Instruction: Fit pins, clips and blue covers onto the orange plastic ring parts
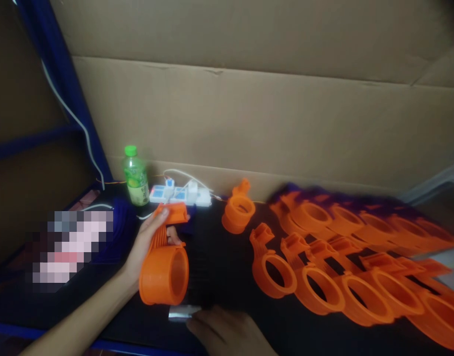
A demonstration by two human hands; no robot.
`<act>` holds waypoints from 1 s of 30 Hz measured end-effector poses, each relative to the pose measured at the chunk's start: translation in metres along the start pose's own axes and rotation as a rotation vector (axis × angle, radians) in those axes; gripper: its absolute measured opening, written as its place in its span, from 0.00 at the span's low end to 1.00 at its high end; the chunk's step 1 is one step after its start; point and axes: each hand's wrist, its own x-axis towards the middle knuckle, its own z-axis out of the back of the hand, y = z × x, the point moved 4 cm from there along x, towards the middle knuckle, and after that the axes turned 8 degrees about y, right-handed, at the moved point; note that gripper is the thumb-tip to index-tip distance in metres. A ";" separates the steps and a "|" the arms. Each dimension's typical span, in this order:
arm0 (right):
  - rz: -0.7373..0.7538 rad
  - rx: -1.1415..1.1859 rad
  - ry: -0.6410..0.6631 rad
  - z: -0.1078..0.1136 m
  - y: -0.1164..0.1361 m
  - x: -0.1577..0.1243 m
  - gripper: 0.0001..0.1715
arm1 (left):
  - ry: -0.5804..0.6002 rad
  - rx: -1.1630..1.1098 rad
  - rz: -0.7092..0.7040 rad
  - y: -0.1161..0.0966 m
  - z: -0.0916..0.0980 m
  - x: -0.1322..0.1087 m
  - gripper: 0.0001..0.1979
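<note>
My left hand (147, 242) grips an orange plastic holder (162, 274) by its ribbed neck. Its wide ring hangs at the lower end, and a channel-shaped clip points up and to the right. Low in the view, my right hand (227, 329) is blurred, with its fingers bent over the right end of a small silvery flat piece (180, 312) at the table surface. That end is hidden under the fingertips. Right of both hands, several similar orange holders (319, 289) lie in rows. One more holder (239, 212) stands apart near the cardboard wall.
A green-capped bottle (136, 175) stands at the back left beside a white power strip (180, 194) with plugs and cables. Cardboard (249, 118) closes off the back of the black table (212, 277). A blue metal post (64, 79) rises at the left; a pixelated patch covers something there.
</note>
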 end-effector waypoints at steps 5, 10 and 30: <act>-0.005 0.052 -0.052 0.001 -0.006 -0.008 0.19 | 0.004 0.040 -0.011 0.002 0.001 0.001 0.18; -0.027 0.054 -0.060 0.003 -0.010 -0.013 0.19 | -0.002 0.055 -0.039 0.003 0.003 0.002 0.17; -0.567 0.623 -0.286 0.123 -0.068 0.026 0.14 | 0.230 0.187 0.064 0.014 -0.009 -0.001 0.21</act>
